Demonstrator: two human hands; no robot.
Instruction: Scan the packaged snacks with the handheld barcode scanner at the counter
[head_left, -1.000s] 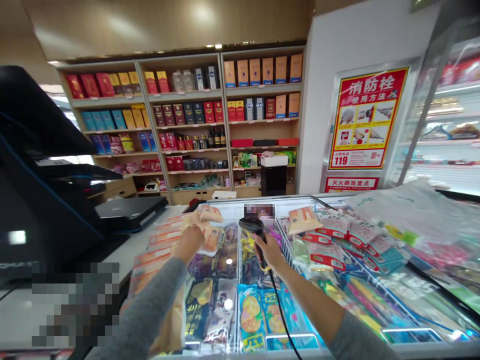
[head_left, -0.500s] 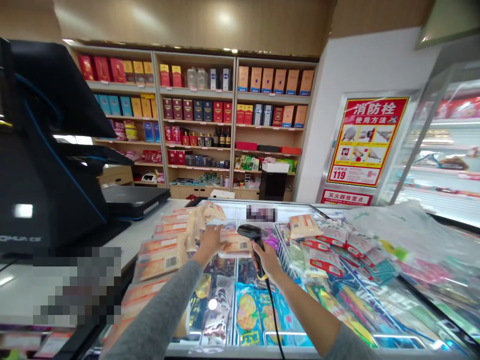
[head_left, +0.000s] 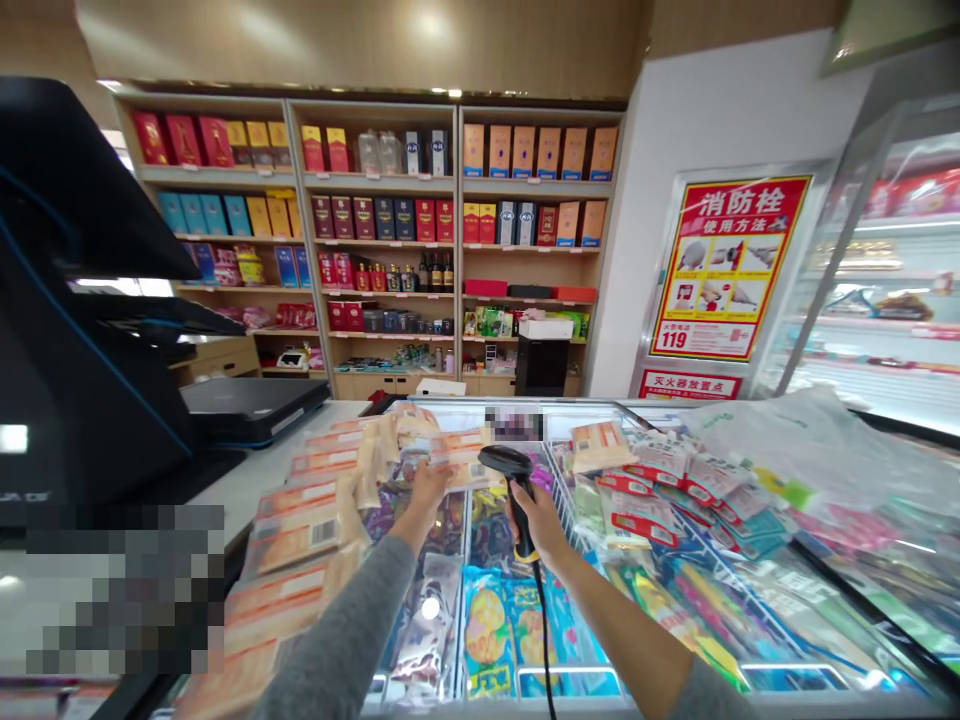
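Note:
My right hand (head_left: 537,522) is wrapped round the handle of a black barcode scanner (head_left: 510,463), whose cord hangs down over the freezer. At the left of the scanner head, my left hand (head_left: 427,492) pinches the near edge of a flat clear packet (head_left: 463,450) with pale contents, orange print and a barcode label. The scanner head is close to the packet's right end; whether they touch I cannot tell. Similar packets (head_left: 311,525) lie in overlapping rows along the freezer's left side, beside my left forearm.
Below my hands, the chest freezer holds blue food bags (head_left: 491,630) in wire baskets. Red-and-white packs (head_left: 667,480) and a clear plastic bag (head_left: 795,440) lie on its right. A checkout terminal (head_left: 67,300) and a flat black scale (head_left: 255,408) stand at left; stocked shelves (head_left: 382,245) are behind.
The packet in my left hand has moved up and away, with its barcode now left of the scanner head. My right hand still grips the scanner. The whole view has shifted slightly.

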